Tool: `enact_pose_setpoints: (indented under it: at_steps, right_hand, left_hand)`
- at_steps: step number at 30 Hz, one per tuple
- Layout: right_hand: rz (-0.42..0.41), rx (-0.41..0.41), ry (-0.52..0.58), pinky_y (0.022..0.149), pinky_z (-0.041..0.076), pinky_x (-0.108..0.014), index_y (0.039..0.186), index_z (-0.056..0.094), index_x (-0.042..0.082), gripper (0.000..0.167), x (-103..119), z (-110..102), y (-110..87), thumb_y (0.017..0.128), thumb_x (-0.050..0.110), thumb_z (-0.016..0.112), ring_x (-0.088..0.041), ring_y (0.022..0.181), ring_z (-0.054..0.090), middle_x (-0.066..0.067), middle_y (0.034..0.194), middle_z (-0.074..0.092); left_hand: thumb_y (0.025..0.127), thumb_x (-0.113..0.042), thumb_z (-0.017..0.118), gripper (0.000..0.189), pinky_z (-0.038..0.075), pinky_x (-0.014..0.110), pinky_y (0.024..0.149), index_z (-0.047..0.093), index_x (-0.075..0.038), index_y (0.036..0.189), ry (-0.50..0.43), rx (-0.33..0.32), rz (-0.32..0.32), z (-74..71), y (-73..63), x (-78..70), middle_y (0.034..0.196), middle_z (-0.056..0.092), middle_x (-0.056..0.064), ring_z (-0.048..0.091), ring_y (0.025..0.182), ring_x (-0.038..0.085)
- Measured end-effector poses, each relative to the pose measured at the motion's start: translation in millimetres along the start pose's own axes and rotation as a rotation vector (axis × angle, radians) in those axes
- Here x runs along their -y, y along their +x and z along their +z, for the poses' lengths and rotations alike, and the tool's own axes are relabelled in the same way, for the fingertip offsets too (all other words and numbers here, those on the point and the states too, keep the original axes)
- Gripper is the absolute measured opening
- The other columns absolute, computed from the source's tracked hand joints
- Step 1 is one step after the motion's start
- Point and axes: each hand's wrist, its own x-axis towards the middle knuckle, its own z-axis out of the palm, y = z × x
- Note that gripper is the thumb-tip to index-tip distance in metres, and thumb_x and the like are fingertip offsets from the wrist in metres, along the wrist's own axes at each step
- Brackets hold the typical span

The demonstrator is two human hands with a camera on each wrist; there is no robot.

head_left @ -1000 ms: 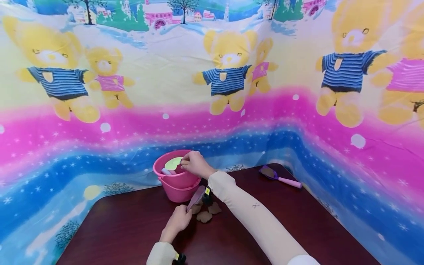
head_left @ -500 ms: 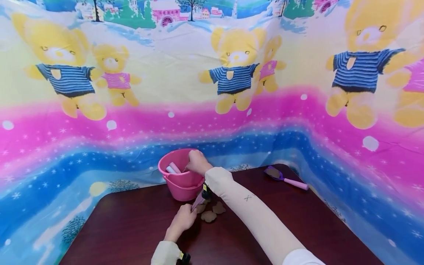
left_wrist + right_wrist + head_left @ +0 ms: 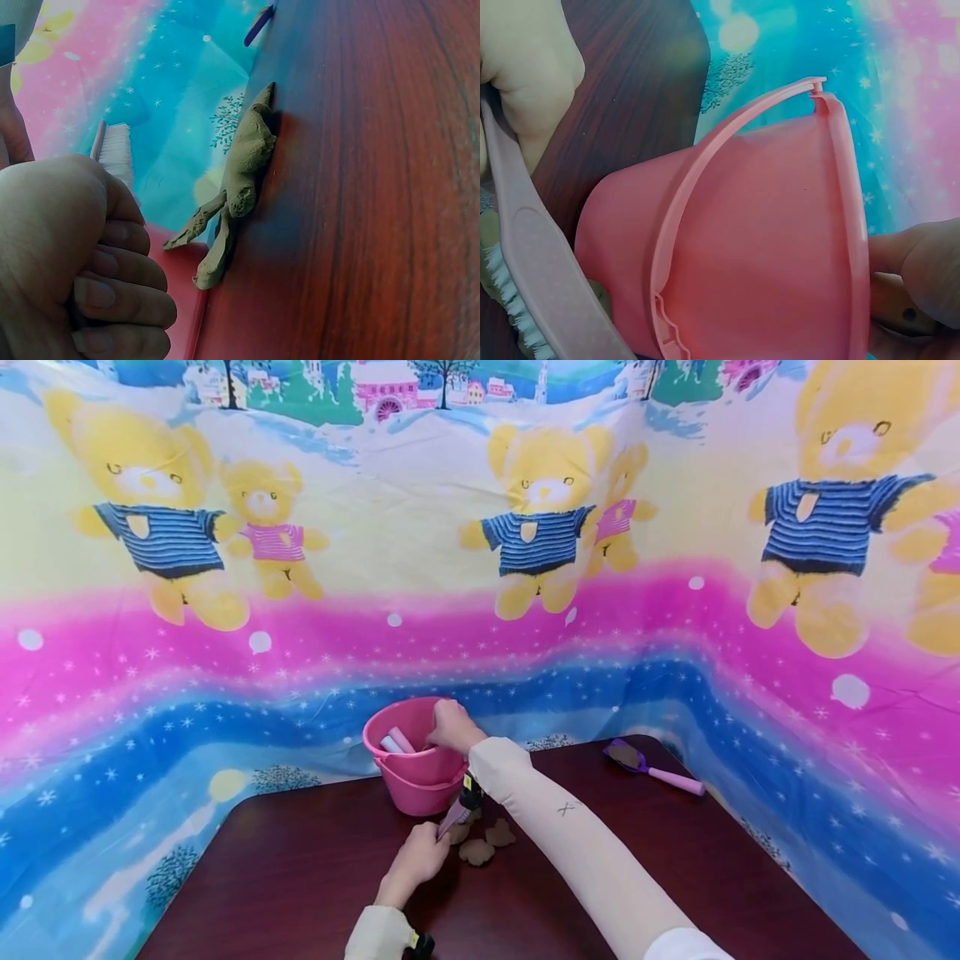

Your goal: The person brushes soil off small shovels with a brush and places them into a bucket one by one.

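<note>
At lower centre, the left hand (image 3: 422,858) curls around a pink brush (image 3: 453,817) above brown dough pieces (image 3: 477,850) on the table (image 3: 300,877). The right hand (image 3: 452,727) pinches something unclear inside the pink bucket (image 3: 412,768), just above.

A purple scoop with a pink handle (image 3: 654,768) lies on the dark wooden surface (image 3: 300,877), well off to the right of the right hand. Behind and beyond both hands hangs a bright cloth printed with yellow teddy bears (image 3: 540,518).
</note>
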Motion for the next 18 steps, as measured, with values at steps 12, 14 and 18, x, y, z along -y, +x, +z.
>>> enact_pose_setpoints:
  at_steps: [12,14,18]
  right_hand:
    - [0.034,0.079,0.072,0.051,0.046,-0.022,0.075,0.075,0.000,0.030,2,-11,-1.7,0.098,0.018,0.068,-0.016,0.054,0.067,-0.002,0.063,0.070]
    - [0.034,0.056,0.081,0.052,0.044,-0.022,0.073,0.073,0.002,0.032,2,-16,-2.0,0.099,0.019,0.066,-0.015,0.056,0.068,-0.003,0.065,0.071]
    - [0.026,-0.058,0.097,0.056,0.045,-0.024,0.075,0.070,0.008,0.029,-4,-31,-5.6,0.100,0.021,0.064,-0.014,0.055,0.061,-0.004,0.066,0.066]
  left_hand:
    - [0.100,-0.019,0.052,0.032,0.032,0.027,0.041,0.049,-0.014,0.069,0.034,-0.005,-0.013,2.6,0.2,-1.0,0.054,0.039,-0.005,0.039,0.045,0.011]
    - [0.100,-0.019,0.052,0.031,0.031,0.027,0.041,0.049,-0.013,0.070,0.029,-0.004,-0.007,2.4,0.3,-0.5,0.055,0.040,-0.005,0.039,0.045,0.011]
    - [0.100,-0.020,0.051,0.033,0.031,0.028,0.039,0.050,-0.014,0.068,0.017,-0.031,0.067,4.9,3.0,10.2,0.054,0.040,-0.006,0.039,0.044,0.010]
